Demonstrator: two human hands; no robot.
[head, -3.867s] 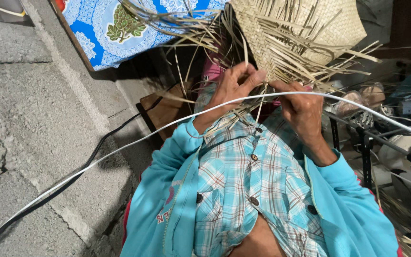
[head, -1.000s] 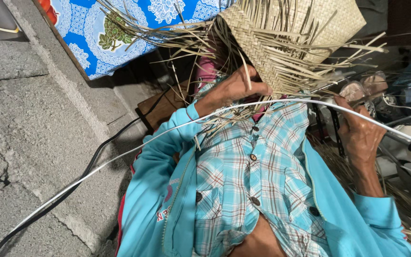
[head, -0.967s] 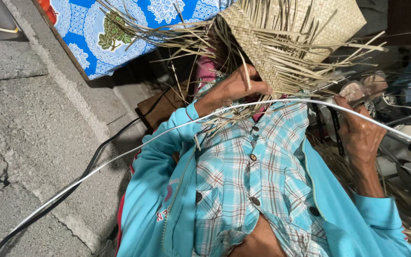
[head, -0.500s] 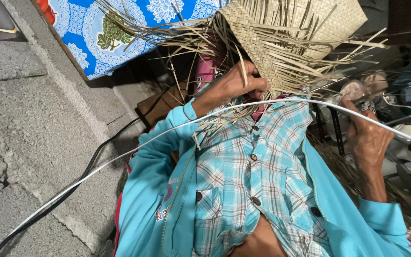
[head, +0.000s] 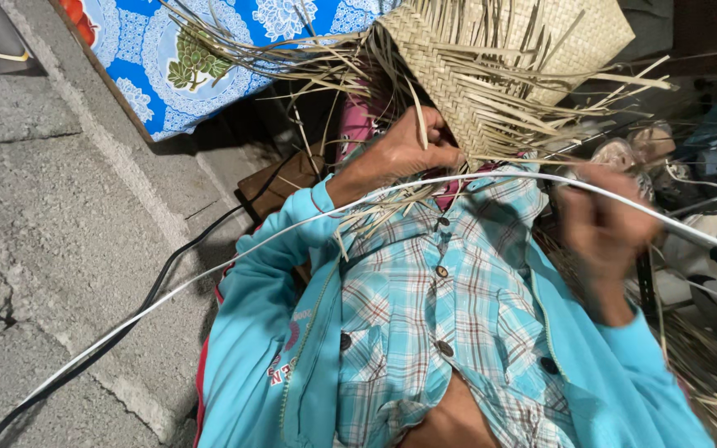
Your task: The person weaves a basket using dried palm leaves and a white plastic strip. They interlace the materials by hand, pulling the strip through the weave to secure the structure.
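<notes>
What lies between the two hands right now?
In the head view, between the left hand, holding the woven straw mat, and the blurred right hand, lie loose straw strips, a white cable and the plaid shirt collar.

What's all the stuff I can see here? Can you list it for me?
Woven straw piece: one, tan, top centre, loose strips fanning out.
White cable: one, running across the picture over the chest.
Black cable: one, on the concrete floor at left.
Patterned cloth: one, blue and white with flowers, top left.
Checked shirt: one, teal and white, centre.
Teal jacket: one, over the shirt.
Left hand: gripping the straw piece's lower edge.
Right hand: blurred, off the weave, grip unclear.
</notes>
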